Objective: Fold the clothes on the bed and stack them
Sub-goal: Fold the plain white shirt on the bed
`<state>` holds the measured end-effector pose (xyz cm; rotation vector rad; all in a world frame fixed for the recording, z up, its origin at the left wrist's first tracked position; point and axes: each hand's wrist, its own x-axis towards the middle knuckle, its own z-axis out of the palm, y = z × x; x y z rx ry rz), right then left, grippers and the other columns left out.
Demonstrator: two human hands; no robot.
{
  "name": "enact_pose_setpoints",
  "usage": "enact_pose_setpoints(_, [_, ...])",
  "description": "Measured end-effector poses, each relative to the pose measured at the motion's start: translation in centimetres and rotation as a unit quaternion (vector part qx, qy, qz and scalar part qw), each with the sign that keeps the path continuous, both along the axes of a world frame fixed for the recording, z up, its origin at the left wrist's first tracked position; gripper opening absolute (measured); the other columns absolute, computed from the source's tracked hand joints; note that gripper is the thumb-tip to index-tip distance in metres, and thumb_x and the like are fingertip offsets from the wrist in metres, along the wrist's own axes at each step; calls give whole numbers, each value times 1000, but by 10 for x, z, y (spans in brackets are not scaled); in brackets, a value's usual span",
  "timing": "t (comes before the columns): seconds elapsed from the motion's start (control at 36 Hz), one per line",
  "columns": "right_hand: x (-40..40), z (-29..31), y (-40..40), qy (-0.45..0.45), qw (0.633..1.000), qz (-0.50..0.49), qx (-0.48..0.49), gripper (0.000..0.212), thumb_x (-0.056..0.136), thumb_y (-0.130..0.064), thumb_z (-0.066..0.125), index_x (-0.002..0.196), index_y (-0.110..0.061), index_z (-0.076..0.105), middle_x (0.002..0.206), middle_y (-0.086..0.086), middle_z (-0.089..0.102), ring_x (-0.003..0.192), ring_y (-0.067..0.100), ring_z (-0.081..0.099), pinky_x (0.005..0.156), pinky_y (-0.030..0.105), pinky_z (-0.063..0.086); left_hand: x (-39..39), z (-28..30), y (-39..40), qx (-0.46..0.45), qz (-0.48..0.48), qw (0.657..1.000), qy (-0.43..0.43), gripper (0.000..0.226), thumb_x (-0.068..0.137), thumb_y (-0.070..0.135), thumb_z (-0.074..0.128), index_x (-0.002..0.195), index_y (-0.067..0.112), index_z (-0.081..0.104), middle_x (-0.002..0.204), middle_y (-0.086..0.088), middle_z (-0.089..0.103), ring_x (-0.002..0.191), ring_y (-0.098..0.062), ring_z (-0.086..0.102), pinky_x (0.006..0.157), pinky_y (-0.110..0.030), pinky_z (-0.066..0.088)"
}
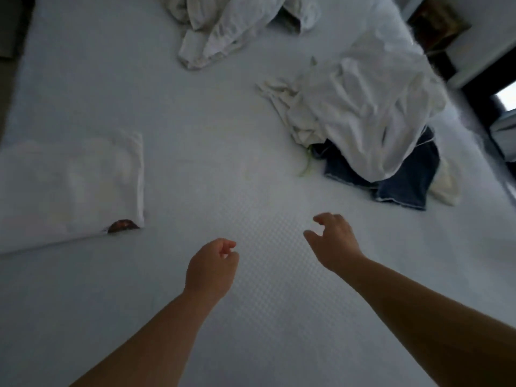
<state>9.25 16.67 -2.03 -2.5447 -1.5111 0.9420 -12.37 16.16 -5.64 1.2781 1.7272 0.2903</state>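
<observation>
Left hand point(213, 265) and right hand point(333, 241) hover over bare bed point(195, 113), fingers loosely curled, holding nothing. Folded white garment point(75, 185) lies flat at left; a crumpled white heap point(368, 113) partly covers dark denim point(405, 185) at right, beyond the right hand. Another white pile point(223, 26) sits far centre.

Two bare forearms reach into view from the bottom edge, uncovered up to where the picture cuts them off. The left hand point(212, 268) and right hand point(333, 241) wear no gloves. A blurred glint on one of the right fingers point(329, 215) cannot be identified.
</observation>
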Motion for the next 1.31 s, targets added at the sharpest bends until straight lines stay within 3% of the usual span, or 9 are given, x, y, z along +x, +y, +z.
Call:
enact_pose_setpoints(0.17, [96, -12, 80, -89, 985, 31, 142, 69, 84, -35, 60, 142, -14, 27, 146, 9, 22, 136, 29, 18, 112, 38, 17, 85, -58, 39, 24, -120, 989, 79, 49, 94, 31, 47, 142, 20, 38, 151, -6, 32, 139, -19, 27, 109, -29, 22])
enact_pose_setpoints(0.33, [168, -39, 136, -95, 979, -131, 123, 91, 81, -39, 66, 147, -9, 12, 153, 13, 14, 142, 32, 7, 116, 45, 13, 115, -118, 34, -17, -233, 942, 241, 67, 94, 54, 32, 150, 31, 2, 158, -5, -12, 144, -27, -11, 115, -44, 0])
enact_pose_setpoints(0.53, [186, -85, 128, -117, 988, -79, 59, 20, 91, -25, 41, 103, -13, 50, 98, 12, 47, 97, 33, 44, 87, 40, 25, 112, -142, 41, -67, -249, 933, 250, 70, 92, 60, 30, 148, 37, -6, 156, 0, -21, 143, -22, -18, 114, -42, -5])
enact_pose_setpoints(0.69, [158, -67, 93, -120, 988, 51, 82, 13, 95, -30, 38, 92, -18, 43, 83, 6, 47, 65, 19, 35, 83, 35, 22, 109, -130, 58, -132, -281, 926, 214, 74, 92, 57, 36, 148, 34, -6, 156, -2, -21, 143, -25, -17, 115, -44, -1])
enact_pose_setpoints(0.83, [102, -21, 29, -52, 982, 111, 144, 14, 95, -32, 44, 87, -21, 45, 96, 11, 69, 107, 27, 58, 112, 28, 1, 104, -84, 70, -163, -239, 953, 88, 79, 90, 39, 57, 150, 27, 6, 158, -5, -7, 145, -23, -6, 117, -39, 10])
enact_pose_setpoints(0.92, [74, 8, -2, 9, 977, 146, 158, 12, 96, -32, 44, 99, -23, 51, 108, 1, 69, 106, 15, 62, 110, 22, -8, 97, -34, 55, -130, -63, 984, -105, 67, 85, 22, 67, 143, 29, 33, 145, 0, 37, 132, -14, 36, 105, -32, 33])
enact_pose_setpoints(1.08, [8, 60, -65, 100, 950, 262, 139, 10, 89, -25, 52, 95, -21, 59, 94, -5, 71, 87, 16, 65, 93, 37, 47, 80, 65, -15, -120, 111, 924, -346, 41, 69, 46, 59, 109, 39, 59, 102, 11, 71, 91, -9, 68, 78, -34, 51])
enact_pose_setpoints(1.22, [-40, 87, -122, 114, 911, 375, 125, 13, 76, -24, 62, 89, -25, 65, 71, -10, 65, 64, 10, 62, 71, 25, 49, 50, 85, -47, -102, 21, 993, -55, 75, 65, 50, 72, 132, 40, 38, 108, 24, 56, 96, -5, 59, 71, -23, 42])
enact_pose_setpoints(1.31, [-64, 97, -153, 138, 905, 393, 89, 13, 83, -22, 53, 89, -20, 65, 75, -3, 66, 69, 18, 61, 71, 31, 49, 22, 78, -64, -95, -118, 974, 166, 86, 77, 42, 62, 147, 35, 12, 130, -1, 44, 113, -24, 52, 78, -29, 37])
